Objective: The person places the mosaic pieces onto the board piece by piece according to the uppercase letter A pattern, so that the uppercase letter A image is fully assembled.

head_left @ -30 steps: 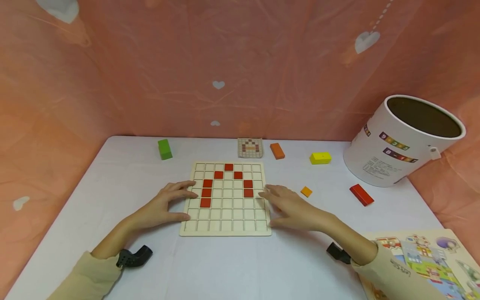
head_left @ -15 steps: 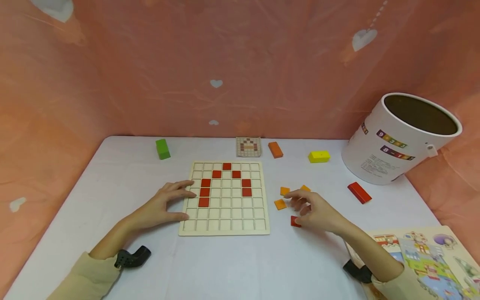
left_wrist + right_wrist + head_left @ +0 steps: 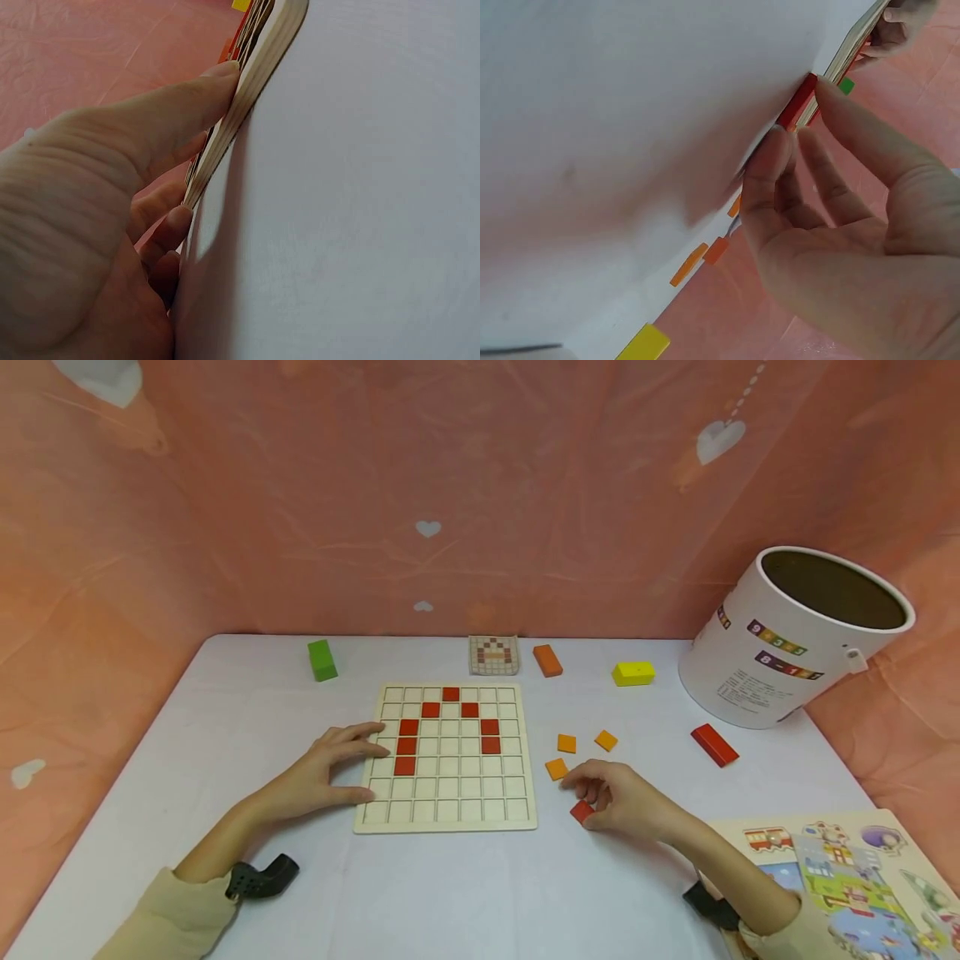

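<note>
On the white table (image 3: 465, 893), just right of the grid board (image 3: 447, 797), a red tile (image 3: 581, 812) is pinched between thumb and fingertips of the right hand (image 3: 622, 800). The board's left edge is touched by the left hand (image 3: 318, 772), fingers nearly straight.

Small flat red square tile (image 3: 581, 811) on white table, right of wooden grid board (image 3: 447, 760)
</note>
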`<state>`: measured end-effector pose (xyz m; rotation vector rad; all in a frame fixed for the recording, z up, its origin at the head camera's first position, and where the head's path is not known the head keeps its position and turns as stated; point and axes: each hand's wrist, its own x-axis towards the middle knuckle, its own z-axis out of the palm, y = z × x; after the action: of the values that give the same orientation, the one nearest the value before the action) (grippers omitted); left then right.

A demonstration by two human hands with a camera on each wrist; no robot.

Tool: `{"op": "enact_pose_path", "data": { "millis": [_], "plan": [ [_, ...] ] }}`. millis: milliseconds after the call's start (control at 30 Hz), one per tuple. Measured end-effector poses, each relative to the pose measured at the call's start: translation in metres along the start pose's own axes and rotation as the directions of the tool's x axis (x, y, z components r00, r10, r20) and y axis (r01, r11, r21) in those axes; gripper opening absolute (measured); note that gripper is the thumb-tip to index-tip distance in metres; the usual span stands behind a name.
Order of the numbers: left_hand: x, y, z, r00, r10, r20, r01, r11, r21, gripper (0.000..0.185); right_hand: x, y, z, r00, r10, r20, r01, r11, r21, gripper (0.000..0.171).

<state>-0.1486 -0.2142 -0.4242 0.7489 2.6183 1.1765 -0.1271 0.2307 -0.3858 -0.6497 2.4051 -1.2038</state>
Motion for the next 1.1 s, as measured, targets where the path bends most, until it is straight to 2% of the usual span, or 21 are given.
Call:
{"op": "enact_pose_path", "data": {
  "millis": [200,367,500,833,1100],
  "plan": [
    [0.000,0.000,0.000,1.000,0.000,-0.001,0.000,1.000,0.005,0.051,0.000,-0.003,0.002,0.998,-0.054,0.022,0.055,0.997,-0.059,0.032],
    [0.000,0.001,0.000,1.000,0.005,-0.005,-0.005,1.000,0.004,0.052,0.009,-0.008,0.002,0.998,-0.058,0.018,0.059,0.995,-0.082,0.028],
    [-0.002,0.002,0.000,1.000,0.014,-0.010,-0.014,1.000,0.001,0.052,0.025,-0.018,0.002,0.997,-0.070,0.014,0.071,0.994,-0.088,0.021],
    [0.000,0.001,0.000,1.000,0.006,-0.001,-0.006,1.000,-0.004,0.051,0.083,-0.050,0.008,0.990,-0.135,0.043,0.138,0.988,-0.067,0.023],
    [-0.001,0.000,0.000,1.000,0.009,-0.003,-0.009,1.000,0.007,0.051,0.103,-0.051,0.021,0.986,-0.155,0.058,0.159,0.985,-0.068,0.018]
  ]
}}
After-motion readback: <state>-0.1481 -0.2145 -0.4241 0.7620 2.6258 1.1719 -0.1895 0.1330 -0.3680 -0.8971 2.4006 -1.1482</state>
